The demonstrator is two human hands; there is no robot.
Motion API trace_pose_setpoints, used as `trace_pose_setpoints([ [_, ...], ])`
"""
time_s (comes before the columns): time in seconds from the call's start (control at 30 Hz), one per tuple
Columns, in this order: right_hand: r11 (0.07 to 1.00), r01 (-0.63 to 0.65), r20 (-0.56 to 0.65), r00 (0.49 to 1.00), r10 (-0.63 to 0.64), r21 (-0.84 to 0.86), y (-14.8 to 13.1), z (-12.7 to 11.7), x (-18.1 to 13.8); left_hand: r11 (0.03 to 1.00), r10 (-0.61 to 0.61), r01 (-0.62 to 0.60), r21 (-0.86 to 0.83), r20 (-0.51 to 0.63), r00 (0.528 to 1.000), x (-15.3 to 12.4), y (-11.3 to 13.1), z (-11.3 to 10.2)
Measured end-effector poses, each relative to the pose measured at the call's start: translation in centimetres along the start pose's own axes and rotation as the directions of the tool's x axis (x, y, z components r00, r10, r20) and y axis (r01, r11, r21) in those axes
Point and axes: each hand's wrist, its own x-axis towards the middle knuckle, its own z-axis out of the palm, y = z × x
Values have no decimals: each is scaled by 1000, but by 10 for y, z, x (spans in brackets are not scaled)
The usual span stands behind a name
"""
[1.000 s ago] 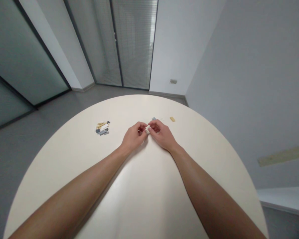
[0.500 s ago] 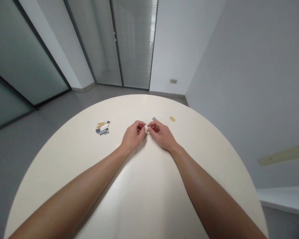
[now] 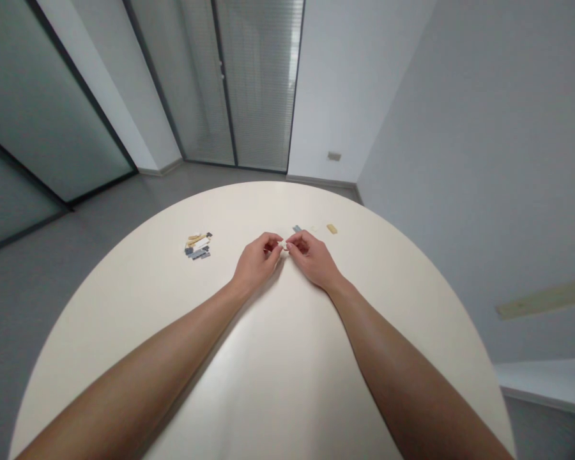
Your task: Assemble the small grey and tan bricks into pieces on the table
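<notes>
My left hand (image 3: 257, 260) and my right hand (image 3: 314, 260) meet above the middle of the table, fingertips almost touching. Between them is a small white building brick (image 3: 283, 245), pinched by thumb and fingers from both sides. Fingers cover most of it, so its shape and whether it is one piece or more cannot be made out. Just beyond my right hand lies a grey brick (image 3: 296, 228), partly hidden by the fingers. A tan brick (image 3: 332, 229) lies farther right, with a tiny pale piece (image 3: 314, 228) between the two.
To the left, a loose pile of bricks (image 3: 200, 245) in white, tan, grey and dark grey rests on the round white table (image 3: 278, 383). Past the far table edge stand a glass partition (image 3: 263, 96) and a white wall (image 3: 354, 83).
My right hand has shifted very slightly right, and a bit more of the white brick shows between the fingertips. The left hand stays nearly in place.
</notes>
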Motion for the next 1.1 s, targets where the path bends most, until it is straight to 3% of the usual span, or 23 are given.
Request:
trace_pose_setpoints([
  [0.3,994,26,8,1000,-26,-102,-3,-2,-1,1000,-2,2,17,-13,1000,0,1,0],
  [1.1,992,50,49,998,-45,-116,-9,-2,-1,999,-49,49,4,-20,999,0,7,-2],
])
